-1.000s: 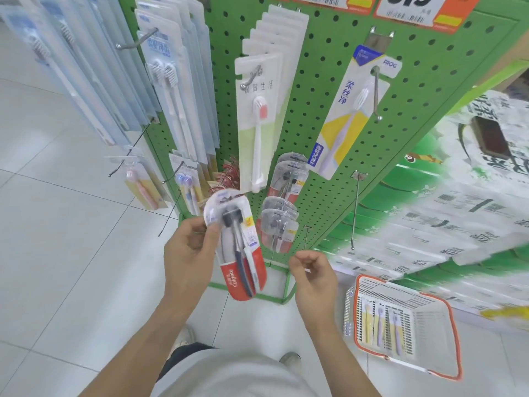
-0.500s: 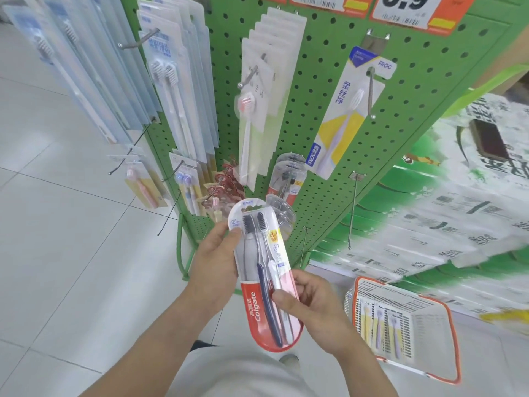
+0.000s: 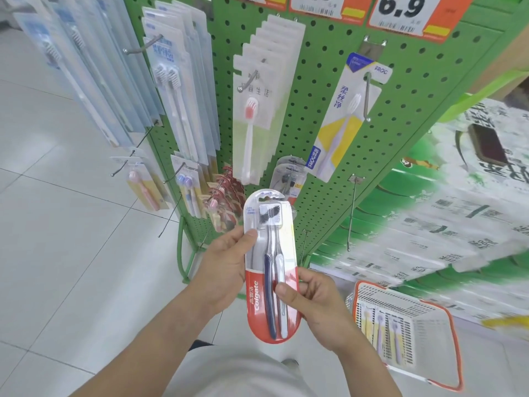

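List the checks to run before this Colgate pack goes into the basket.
1. Left hand grips the Colgate pack at its upper edge: ok.
2. Right hand pinches its lower part: ok.
3. Pack clear of the pegboard and its hooks: ok.
4. Basket open-topped, at lower right: ok.
5. Room beside the toothbrush packs lying in it: ok.
6. Pack seal intact: cannot tell.

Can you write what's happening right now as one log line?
left hand: holds toothbrush pack near top | right hand: pinches pack lower down | basket: on floor
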`<state>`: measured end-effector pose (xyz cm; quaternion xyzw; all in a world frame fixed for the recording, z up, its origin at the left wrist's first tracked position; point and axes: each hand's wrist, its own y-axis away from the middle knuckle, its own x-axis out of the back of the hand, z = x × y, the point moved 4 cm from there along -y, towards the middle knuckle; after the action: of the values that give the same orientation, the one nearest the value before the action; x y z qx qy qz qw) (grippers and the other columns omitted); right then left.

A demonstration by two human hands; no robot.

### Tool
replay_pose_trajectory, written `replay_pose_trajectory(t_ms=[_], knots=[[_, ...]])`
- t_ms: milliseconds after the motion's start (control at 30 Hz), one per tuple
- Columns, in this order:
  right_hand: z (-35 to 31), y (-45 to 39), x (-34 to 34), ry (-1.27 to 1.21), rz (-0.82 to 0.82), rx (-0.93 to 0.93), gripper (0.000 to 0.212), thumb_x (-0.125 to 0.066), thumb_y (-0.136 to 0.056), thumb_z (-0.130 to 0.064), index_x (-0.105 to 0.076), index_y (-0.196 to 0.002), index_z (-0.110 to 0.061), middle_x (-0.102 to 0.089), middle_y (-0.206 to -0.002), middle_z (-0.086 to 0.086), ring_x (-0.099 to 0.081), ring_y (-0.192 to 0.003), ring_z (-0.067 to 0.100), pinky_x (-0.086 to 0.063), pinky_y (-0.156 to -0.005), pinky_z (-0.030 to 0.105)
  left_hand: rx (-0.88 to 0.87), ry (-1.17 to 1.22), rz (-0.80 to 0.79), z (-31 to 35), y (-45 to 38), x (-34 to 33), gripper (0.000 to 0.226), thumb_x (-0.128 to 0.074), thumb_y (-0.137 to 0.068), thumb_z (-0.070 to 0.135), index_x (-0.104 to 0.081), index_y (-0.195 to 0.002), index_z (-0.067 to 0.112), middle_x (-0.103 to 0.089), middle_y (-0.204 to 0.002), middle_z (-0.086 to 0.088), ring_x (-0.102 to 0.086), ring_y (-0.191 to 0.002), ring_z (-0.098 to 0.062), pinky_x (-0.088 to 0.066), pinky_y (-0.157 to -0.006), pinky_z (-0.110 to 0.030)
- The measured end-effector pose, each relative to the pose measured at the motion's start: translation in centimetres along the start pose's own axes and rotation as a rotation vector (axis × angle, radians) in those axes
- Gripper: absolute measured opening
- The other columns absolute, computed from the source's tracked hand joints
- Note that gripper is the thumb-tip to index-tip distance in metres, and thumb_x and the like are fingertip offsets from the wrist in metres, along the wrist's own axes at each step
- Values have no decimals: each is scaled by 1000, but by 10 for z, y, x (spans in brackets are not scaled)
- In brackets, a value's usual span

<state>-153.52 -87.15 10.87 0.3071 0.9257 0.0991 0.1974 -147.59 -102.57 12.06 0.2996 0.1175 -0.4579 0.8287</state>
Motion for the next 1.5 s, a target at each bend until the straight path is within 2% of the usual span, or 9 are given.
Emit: replay_pose_trajectory(t_ms=[200, 333, 467, 567, 767, 867, 1200, 1333, 1500], knots=[[7, 1, 7, 53, 80, -41, 55, -91, -66, -49, -75, -104, -13, -76, -101, 22, -72, -82, 30, -48, -77, 48, 32, -252, 33, 3, 1, 6, 35, -55, -98, 29, -72, -113, 2, -77, -100, -18, -74, -86, -35, -62, -69, -33], [2, 2, 7, 12, 73, -29, 43, -91, -69, -36, -77, -101, -11, -76, -103, 21, -74, -84, 26, -59, -70, 32, 118, -327, -5, 1, 4, 9, 45, -56, -95, 41, -74, -108, 1, -78, -97, -16, -76, -87, -35, -61, -70, -33], [4, 2, 10, -21, 116, -8, 30, -76, -80, -14, -72, -107, -1, -75, -105, 25, -74, -84, 28, -59, -69, 31, 136, -336, -86, -4, 10, 8, 43, -61, -89, 38, -73, -110, 1, -77, -100, -17, -75, -91, -36, -61, -77, -35], [3, 0, 10, -32, 106, 4, 34, -79, -78, -14, -72, -109, -1, -75, -105, 24, -75, -86, 27, -59, -70, 30, 113, -334, -63, -6, 10, 10, 27, -64, -94, 19, -72, -113, 2, -77, -101, -17, -74, -95, -38, -61, -74, -32], [0, 8, 19, 48, -27, -40, 52, -85, -72, -1, -67, -120, -6, -75, -106, 23, -74, -86, 27, -59, -71, 33, 62, -284, -6, -7, 7, 7, 32, -67, -83, 27, -74, -108, 8, -78, -99, -15, -75, -90, -32, -61, -77, -34], [-2, 11, 23, 113, -26, -65, 51, -83, -72, 0, -68, -119, -8, -75, -102, 24, -75, -81, 28, -59, -67, 35, 58, -271, 10, -9, 6, 7, 32, -67, -85, 27, -74, -108, 7, -78, -100, -15, -74, -94, -35, -61, -82, -38], [-3, 16, 20, 89, -62, -79, 54, -82, -73, 4, -67, -122, -11, -76, -99, 22, -75, -79, 26, -60, -67, 35, 85, -222, 39, -15, 9, 9, 34, -69, -83, 29, -74, -103, 2, -76, -99, -22, -72, -93, -39, -61, -72, -30], [-2, 16, 21, 111, -6, -73, 48, -80, -75, 4, -69, -119, -11, -76, -99, 23, -74, -79, 27, -61, -66, 37, 57, -265, 48, -15, 8, 5, 26, -68, -91, 22, -70, -109, 4, -78, -96, -18, -73, -93, -37, -62, -76, -33], [0, 16, 21, 89, 29, -51, 51, -82, -74, 5, -67, -120, -9, -75, -104, 23, -75, -84, 29, -62, -70, 40, -23, -352, -23, -10, 9, 0, 50, -81, -70, 24, -65, -115, 11, -78, -100, -12, -74, -94, -37, -60, -85, -47]])
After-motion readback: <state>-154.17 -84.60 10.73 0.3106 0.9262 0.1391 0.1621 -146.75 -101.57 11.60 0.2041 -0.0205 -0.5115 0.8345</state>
